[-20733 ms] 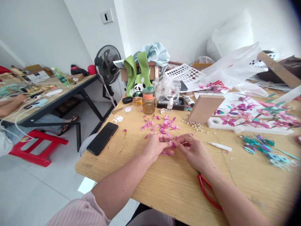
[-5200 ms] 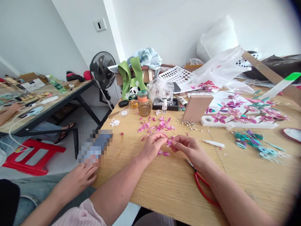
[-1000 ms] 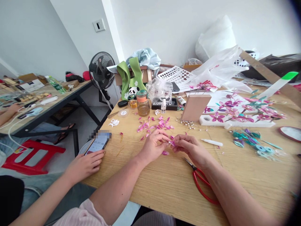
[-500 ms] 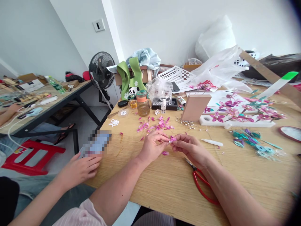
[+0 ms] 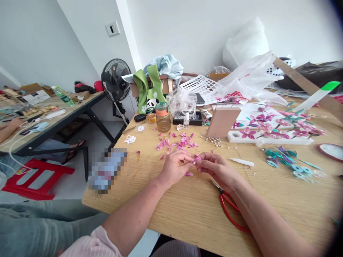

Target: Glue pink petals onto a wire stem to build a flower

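My left hand (image 5: 176, 166) and my right hand (image 5: 215, 167) meet above the wooden table, fingers pinched. Between their fingertips is a small pink-purple flower (image 5: 197, 159) with a white pearl bead at my left fingertips. Both hands grip it; its stem is hidden by the fingers. Loose pink petals (image 5: 183, 141) lie scattered just beyond my hands, and a single petal (image 5: 188, 174) rests below them. Red-handled scissors (image 5: 223, 200) lie by my right forearm, partly covered by it. A white pen-shaped tube (image 5: 241, 162) lies to the right of my right hand.
Pearl beads on wires (image 5: 215, 141) lie before a brown block (image 5: 223, 123). Finished pink flowers (image 5: 281, 128) stand at a white foam strip (image 5: 270, 141). A lidded jar (image 5: 163, 121) is behind the petals. A pixelated phone (image 5: 108, 169) lies at the left edge. Another person's jeans (image 5: 48, 226) show below.
The other person's hand has left the phone and gone out of view. My hands stay in nearly the same place, the flower turning slightly between my fingertips.
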`<state>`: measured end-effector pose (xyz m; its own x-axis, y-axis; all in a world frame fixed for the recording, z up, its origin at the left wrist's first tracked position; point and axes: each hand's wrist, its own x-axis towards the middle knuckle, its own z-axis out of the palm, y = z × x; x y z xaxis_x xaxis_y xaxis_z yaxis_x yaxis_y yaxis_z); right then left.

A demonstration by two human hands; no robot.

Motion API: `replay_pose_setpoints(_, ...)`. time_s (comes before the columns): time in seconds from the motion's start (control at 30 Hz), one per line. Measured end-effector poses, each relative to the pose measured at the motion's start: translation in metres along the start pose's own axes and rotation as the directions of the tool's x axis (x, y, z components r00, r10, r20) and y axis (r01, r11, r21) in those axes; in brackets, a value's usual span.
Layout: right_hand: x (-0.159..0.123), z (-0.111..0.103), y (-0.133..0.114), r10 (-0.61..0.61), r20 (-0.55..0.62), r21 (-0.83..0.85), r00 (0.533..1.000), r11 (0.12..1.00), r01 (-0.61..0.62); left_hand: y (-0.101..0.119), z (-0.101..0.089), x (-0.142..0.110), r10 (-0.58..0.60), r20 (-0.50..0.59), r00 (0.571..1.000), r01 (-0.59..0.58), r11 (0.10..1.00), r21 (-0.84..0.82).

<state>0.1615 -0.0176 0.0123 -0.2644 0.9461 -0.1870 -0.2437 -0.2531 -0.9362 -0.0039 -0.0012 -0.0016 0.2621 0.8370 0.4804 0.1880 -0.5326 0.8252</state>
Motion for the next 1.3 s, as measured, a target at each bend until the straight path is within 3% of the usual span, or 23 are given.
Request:
replay_pose_setpoints(0.43,0.0004,0.0003,-0.0011,-0.007,-0.009,-0.066,1.000,0.998,0.007,0.0014,-0.0004,-0.0009,-0.042,0.021,0.999,0.042,0.999,-0.026)
replay_pose_setpoints(0.63,0.0003,-0.0037,-0.0016,0.012,-0.010,0.060,1.000,0.998,-0.012,0.0010,-0.0015,0.0008,-0.087,-0.003,0.996,0.086,0.991,-0.107)
replay_pose_setpoints(0.8,0.0003,-0.0038,-0.0013,0.011,0.002,0.056,1.000,0.998,-0.011,0.0018,-0.0030,0.0020,-0.109,-0.013,0.994,0.107,0.986,-0.125)
replay_pose_setpoints(0.97,0.0006,-0.0018,-0.0012,-0.001,0.002,0.031,1.000,1.000,0.001,0.0025,-0.0019,0.0017,-0.104,0.018,0.994,0.106,0.987,-0.117)
replay_pose_setpoints(1.3,-0.0001,-0.0037,-0.0015,-0.011,0.034,0.020,0.999,1.000,0.010,0.0037,-0.0011,0.0006,-0.204,0.086,0.975,0.215,0.967,-0.134)
